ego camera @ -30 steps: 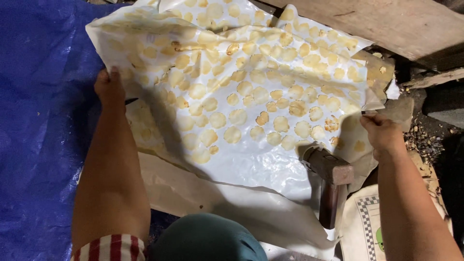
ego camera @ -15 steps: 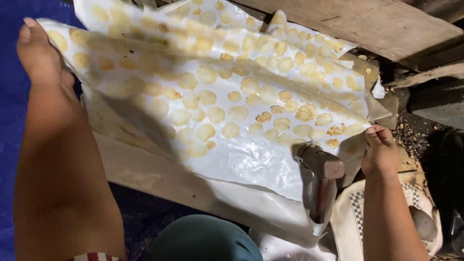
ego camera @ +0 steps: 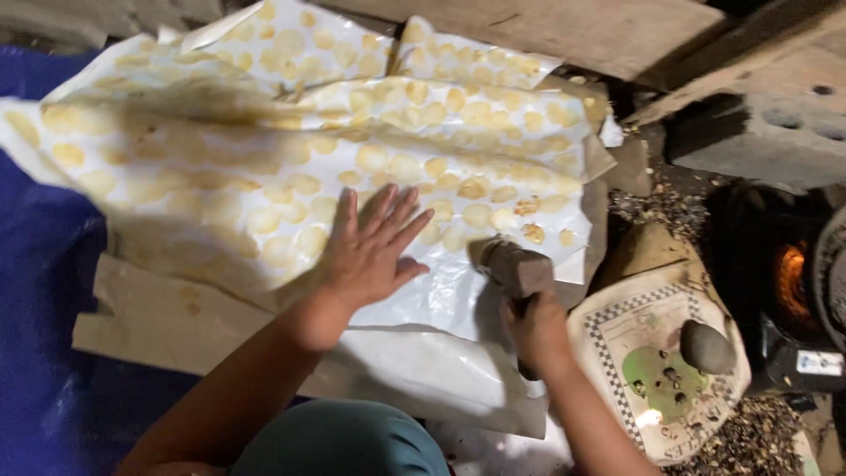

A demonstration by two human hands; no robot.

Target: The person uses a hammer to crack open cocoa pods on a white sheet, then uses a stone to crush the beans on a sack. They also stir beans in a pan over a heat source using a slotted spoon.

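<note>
A white plastic sheet dotted with yellow round patches lies spread over a board, with more such sheets behind it. My left hand rests flat on the sheet, fingers spread, near its lower middle. My right hand grips the handle of a wooden mallet, whose blocky head rests on the sheet's lower right part, just right of my left hand.
A blue tarp covers the ground at left. A printed sack with a dark stone on it lies at right. Beyond it a fire glows in a dark stove. Wooden planks lie at the back.
My left hand has come in from the sheet's far left edge and now lies flat on it. My right hand has left the sheet's right edge and taken the mallet handle.
</note>
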